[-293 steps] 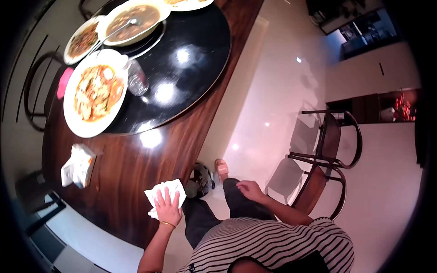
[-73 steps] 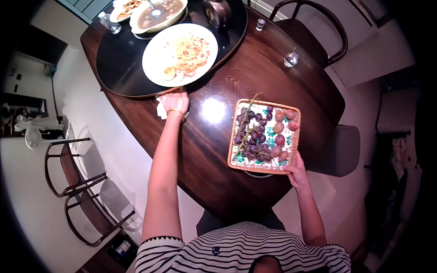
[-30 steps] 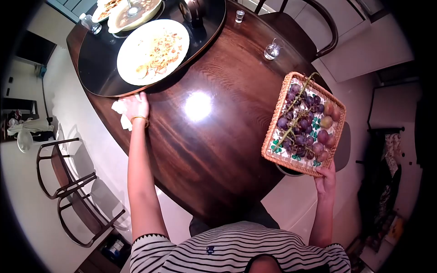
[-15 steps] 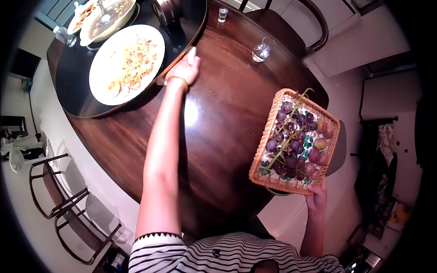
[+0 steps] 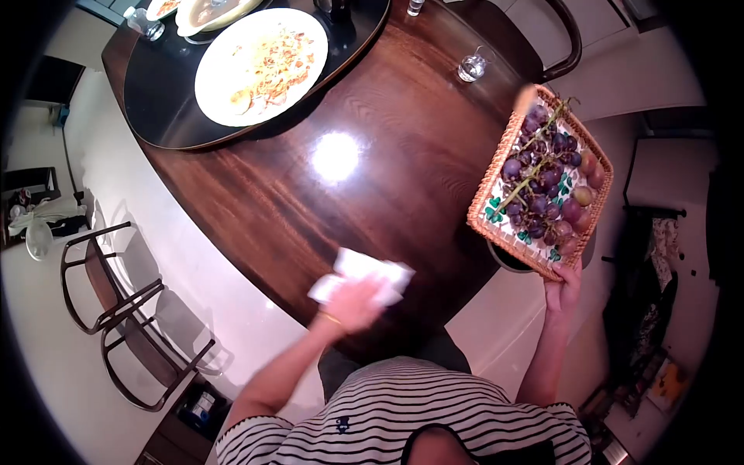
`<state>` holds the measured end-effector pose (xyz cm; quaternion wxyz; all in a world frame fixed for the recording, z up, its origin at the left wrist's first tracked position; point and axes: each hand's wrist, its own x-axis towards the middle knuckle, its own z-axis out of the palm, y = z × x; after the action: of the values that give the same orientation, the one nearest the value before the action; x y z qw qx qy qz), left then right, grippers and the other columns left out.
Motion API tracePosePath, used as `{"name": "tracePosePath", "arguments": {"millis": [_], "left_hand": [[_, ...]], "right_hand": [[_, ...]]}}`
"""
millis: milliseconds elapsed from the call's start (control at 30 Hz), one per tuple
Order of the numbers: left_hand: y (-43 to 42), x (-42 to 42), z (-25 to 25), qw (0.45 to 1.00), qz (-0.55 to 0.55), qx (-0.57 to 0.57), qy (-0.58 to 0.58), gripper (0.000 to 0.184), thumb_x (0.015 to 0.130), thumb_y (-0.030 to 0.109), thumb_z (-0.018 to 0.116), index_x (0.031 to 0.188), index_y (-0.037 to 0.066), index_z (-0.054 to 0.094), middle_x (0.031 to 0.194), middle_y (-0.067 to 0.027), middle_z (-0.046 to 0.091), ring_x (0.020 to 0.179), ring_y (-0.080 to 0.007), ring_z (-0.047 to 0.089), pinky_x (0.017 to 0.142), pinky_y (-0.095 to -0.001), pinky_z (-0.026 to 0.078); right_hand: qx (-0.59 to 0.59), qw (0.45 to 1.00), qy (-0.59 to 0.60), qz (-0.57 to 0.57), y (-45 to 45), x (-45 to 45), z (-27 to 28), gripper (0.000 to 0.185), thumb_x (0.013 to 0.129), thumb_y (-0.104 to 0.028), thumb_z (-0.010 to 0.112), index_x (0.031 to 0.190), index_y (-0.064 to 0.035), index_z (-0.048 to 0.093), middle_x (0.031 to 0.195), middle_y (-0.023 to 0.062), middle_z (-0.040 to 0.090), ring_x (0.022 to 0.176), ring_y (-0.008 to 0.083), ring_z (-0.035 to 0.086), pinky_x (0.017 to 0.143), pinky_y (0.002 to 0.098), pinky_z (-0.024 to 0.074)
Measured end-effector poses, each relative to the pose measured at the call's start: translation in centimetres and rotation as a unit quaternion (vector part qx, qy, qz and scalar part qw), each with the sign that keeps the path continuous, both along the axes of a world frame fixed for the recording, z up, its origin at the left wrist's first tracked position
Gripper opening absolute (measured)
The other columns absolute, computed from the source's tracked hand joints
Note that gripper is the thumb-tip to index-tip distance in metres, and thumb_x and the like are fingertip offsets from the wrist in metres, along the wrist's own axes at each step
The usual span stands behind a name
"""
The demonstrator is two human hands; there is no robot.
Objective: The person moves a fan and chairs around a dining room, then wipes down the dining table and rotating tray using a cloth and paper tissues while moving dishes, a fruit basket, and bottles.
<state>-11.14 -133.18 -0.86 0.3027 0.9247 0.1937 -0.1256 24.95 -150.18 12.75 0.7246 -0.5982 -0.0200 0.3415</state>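
Note:
My left hand (image 5: pixel 355 302), slightly blurred, presses a white paper tissue (image 5: pixel 360 266) on the near edge of the dark wooden table (image 5: pixel 418 178). Its fingers lie over the tissue and partly hide it. On the other side, my right hand (image 5: pixel 564 285) grips the near corner of a wicker basket (image 5: pixel 496 159), which is tilted above the table's right edge. Inside lie dark purple grapes (image 5: pixel 542 174) on a green stem, with several round reddish fruits (image 5: pixel 573 211) along the right side. The basket's lining is white with green leaf shapes.
A black turntable (image 5: pixel 159 108) carries a large white plate (image 5: pixel 217 58) with food remains, and a bowl (image 5: pixel 186 19). A glass (image 5: pixel 471 68) with clear liquid stands near the far edge. Chairs (image 5: pixel 147 353) stand at left, and another chair (image 5: pixel 570 39) is at the far right.
My left hand has come back with the tissue from beside the turntable to the table's near edge. My right hand still holds the basket. The whole view has shifted.

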Motion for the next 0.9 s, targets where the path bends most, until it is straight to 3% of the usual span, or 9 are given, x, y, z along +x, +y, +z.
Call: {"name": "tracePosePath", "arguments": {"millis": [200,233,300,367,500,633,733,833,900], "left_hand": [[26.3,5.4,0.8,0.879,0.460,0.123,0.003,0.062,0.092,0.049,0.039,0.125,-0.002,0.048,0.125,-0.0258,0.051,0.112,-0.0387,0.052,0.097,-0.0473,0.039],[24.9,10.7,6.1,0.883,0.431,-0.139,0.127,0.068,0.088,0.055,0.044,0.123,-0.004,0.049,0.118,-0.0262,0.055,0.103,-0.0380,0.057,0.092,-0.0465,0.043],[15.9,18.7,-3.6,0.960,0.239,0.143,-0.041,0.076,0.082,0.056,0.053,0.124,-0.008,0.046,0.125,-0.0269,0.049,0.109,-0.0395,0.052,0.096,-0.0456,0.040],[1.8,19.6,1.4,0.969,0.159,-0.156,-0.107,0.066,0.085,0.041,0.051,0.131,-0.005,0.041,0.139,-0.0241,0.037,0.124,-0.0385,0.039,0.104,-0.0488,0.030],[-11.5,6.8,-1.5,0.972,-0.072,-0.058,-0.215,0.057,0.086,0.031,0.051,0.137,0.011,0.040,0.149,-0.0098,0.028,0.138,-0.0269,0.025,0.108,-0.0523,0.023],[6.0,-2.9,2.1,0.990,0.027,0.127,0.054,0.050,0.082,0.029,0.055,0.127,0.008,0.051,0.125,-0.0170,0.051,0.113,-0.0405,0.048,0.098,-0.0510,0.036],[22.0,-4.2,2.2,0.878,0.397,0.249,0.093,0.053,0.091,0.039,0.043,0.131,0.004,0.044,0.133,-0.0186,0.045,0.123,-0.0316,0.043,0.102,-0.0514,0.031],[22.1,-0.9,0.9,0.812,0.470,0.346,0.002,0.052,0.092,0.040,0.037,0.136,0.012,0.040,0.137,-0.0159,0.044,0.127,-0.0330,0.039,0.100,-0.0552,0.031],[12.6,3.7,3.5,0.924,0.285,0.249,0.060,0.037,0.087,0.029,0.044,0.107,0.001,0.058,0.108,-0.0230,0.057,0.095,-0.0364,0.056,0.084,-0.0510,0.043]], "right_hand": [[-0.004,1.000,-0.021,0.010,0.0,0.1,0.6,0.068,0.072,0.005,0.053,0.136,-0.0047,0.034,0.126,0.0117,0.048,0.113,0.0262,0.052,0.095,0.0395,0.0465],[0.001,1.000,-0.015,0.014,0.2,-0.2,0.7,0.067,0.072,0.005,0.053,0.136,-0.0052,0.034,0.125,0.0115,0.048,0.114,0.0261,0.052,0.095,0.0403,0.0463],[0.004,1.000,-0.018,0.020,0.6,0.0,1.2,0.067,0.072,0.006,0.052,0.136,-0.0056,0.034,0.125,0.0113,0.048,0.114,0.0260,0.051,0.096,0.0411,0.0461],[-0.004,1.000,0.008,0.017,0.5,0.1,1.1,0.071,0.070,0.009,0.052,0.136,-0.0063,0.032,0.119,0.0081,0.049,0.111,0.0231,0.052,0.094,0.0361,0.0462],[-0.013,0.999,0.011,0.050,-0.4,1.5,0.8,0.069,0.071,0.010,0.050,0.136,-0.0077,0.033,0.119,0.0081,0.049,0.105,0.0226,0.055,0.088,0.0368,0.0502],[0.011,0.997,-0.004,0.076,0.5,1.2,1.5,0.057,0.074,0.008,0.047,0.129,-0.0043,0.037,0.108,0.0089,0.053,0.091,0.0222,0.061,0.077,0.0358,0.0566],[0.008,0.994,-0.006,0.105,0.1,2.7,1.7,0.066,0.072,0.009,0.050,0.134,-0.0063,0.033,0.114,0.0086,0.050,0.099,0.0213,0.057,0.085,0.0362,0.0524],[0.020,0.990,0.012,0.136,0.4,3.3,2.0,0.062,0.073,0.009,0.051,0.132,-0.0056,0.035,0.107,0.0075,0.052,0.092,0.0203,0.059,0.080,0.0353,0.0543],[0.006,0.988,0.025,0.155,0.9,4.1,1.9,0.061,0.073,0.009,0.051,0.131,-0.0057,0.036,0.107,0.0078,0.052,0.091,0.0204,0.060,0.078,0.0359,0.0548]]}}
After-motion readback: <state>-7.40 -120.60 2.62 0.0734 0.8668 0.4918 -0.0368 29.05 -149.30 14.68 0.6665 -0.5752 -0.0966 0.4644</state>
